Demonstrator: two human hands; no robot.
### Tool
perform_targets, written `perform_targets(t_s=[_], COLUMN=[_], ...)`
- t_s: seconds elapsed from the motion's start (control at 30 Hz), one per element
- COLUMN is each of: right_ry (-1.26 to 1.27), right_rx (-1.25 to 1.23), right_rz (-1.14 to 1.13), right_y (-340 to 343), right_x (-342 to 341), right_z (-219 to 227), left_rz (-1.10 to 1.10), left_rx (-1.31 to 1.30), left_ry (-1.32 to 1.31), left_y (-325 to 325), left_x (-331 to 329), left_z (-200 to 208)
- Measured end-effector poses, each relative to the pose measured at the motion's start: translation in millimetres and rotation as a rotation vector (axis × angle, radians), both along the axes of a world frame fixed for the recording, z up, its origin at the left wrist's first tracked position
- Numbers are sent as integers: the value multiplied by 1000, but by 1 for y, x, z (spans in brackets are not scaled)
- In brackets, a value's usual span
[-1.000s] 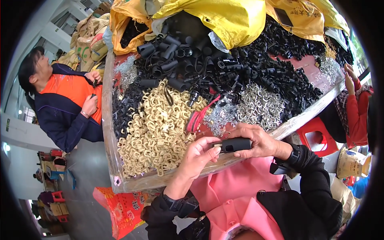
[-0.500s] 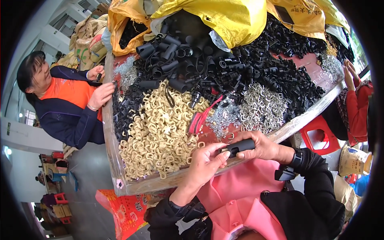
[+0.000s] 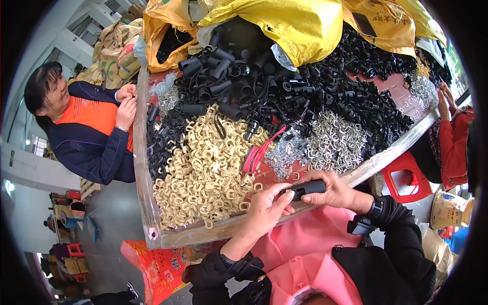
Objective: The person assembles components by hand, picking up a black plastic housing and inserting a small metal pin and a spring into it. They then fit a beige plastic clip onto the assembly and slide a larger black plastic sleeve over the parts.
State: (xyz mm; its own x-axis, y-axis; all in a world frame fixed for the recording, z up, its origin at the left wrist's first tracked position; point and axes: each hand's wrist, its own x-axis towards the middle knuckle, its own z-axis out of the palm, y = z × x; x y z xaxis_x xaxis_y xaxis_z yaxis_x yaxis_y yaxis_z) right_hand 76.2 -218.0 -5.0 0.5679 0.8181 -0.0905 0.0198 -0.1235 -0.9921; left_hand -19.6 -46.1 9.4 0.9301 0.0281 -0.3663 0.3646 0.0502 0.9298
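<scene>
We are holding a black tube (image 3: 311,188) level between our two hands, just above the near edge of the table (image 3: 195,235). Judging by its smooth, matte wall, we are reckoning it light, stiff and a little slippery rather than fragile, with the plain right end being the better place to grip and the side opening, near the left end, better left uncovered. Our right hand (image 3: 336,190) is wrapping that right end, fingers curling behind and thumb pressing below. Our left hand (image 3: 264,209) is pinching narrowly at the other end, thumb and forefinger closing on it; whether a smaller part is sitting in that pinch, we cannot tell. The tube is thus lying crosswise, its middle showing between the two sets of fingers. Beyond it, silver bits (image 3: 286,153) and a red pouch (image 3: 251,159) are lying near, with tan links (image 3: 201,173) heaping to the left, silver hooks (image 3: 335,142) to the right and black parts (image 3: 305,104) behind. Further out, a person (image 3: 91,122) in orange is working at the table's left side.
</scene>
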Motion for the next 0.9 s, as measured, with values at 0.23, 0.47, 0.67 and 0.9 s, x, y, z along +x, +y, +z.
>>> perform_targets(t_s=[0.23,0.47,0.67,0.9], right_ry=[-416,-477,-79,-483], right_rx=[111,21,-22,79], right_rz=[150,145,-322,84], right_y=[-16,-19,-62,-4], right_x=[9,2,30,11], right_z=[10,25,22,19], left_rz=[-51,-98,282,103], left_rx=[-55,60,-9,-261], left_ry=[-97,-162,-199,-84], left_y=[-4,5,49,9], left_x=[-14,-22,-34,-25], left_z=[-3,-3,3,0])
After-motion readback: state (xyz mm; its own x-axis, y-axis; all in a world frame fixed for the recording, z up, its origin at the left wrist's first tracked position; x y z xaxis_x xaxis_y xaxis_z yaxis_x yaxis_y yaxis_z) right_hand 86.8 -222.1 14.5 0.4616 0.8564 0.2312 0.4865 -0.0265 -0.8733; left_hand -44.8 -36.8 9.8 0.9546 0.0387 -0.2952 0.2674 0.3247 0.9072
